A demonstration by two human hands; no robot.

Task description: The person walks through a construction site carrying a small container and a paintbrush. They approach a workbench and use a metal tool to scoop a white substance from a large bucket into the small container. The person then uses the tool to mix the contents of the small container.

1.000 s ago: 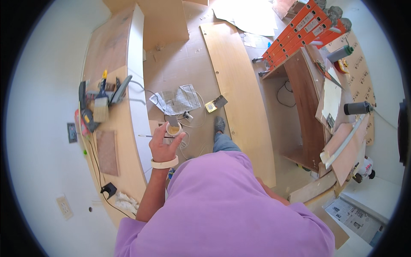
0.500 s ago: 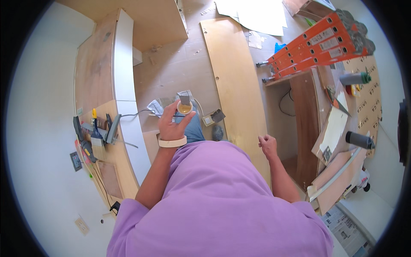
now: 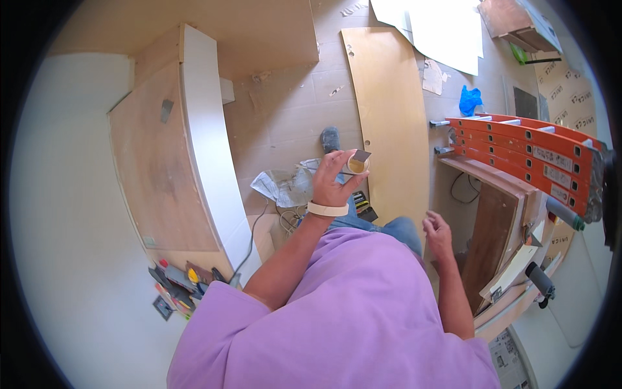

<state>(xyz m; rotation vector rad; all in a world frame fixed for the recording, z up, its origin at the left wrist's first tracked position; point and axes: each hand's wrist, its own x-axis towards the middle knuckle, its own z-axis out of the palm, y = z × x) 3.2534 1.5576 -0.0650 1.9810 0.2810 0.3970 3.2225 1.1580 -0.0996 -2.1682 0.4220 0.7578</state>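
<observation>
In my left hand (image 3: pixel 334 179) is a small round cup (image 3: pixel 350 166) with amber stuff inside, thumb and fingers gripping its sides. A flat dark grey piece (image 3: pixel 363 155) leans up out of the cup at its far rim. Something thin and dark, like a stick, also shows by these fingers; I cannot tell how it is held. My right hand (image 3: pixel 437 233) hangs at my right side with loosely curled fingers and no visible object in them. Just left of it is my bent knee in jeans (image 3: pixel 402 232).
A long plywood board (image 3: pixel 391 117) lies on the covered floor ahead. On the right lies an orange ladder (image 3: pixel 518 149) by a wooden cabinet (image 3: pixel 502 227). At left stands a cabinet (image 3: pixel 159 168) with tools (image 3: pixel 184 282) at its near end. Crumpled plastic (image 3: pixel 285 189) and cords lie near my feet.
My view has turned and moved ahead, so the board and ladder sit differently. My left hand, still holding the cup, appears farther right. My foot has come forward.
</observation>
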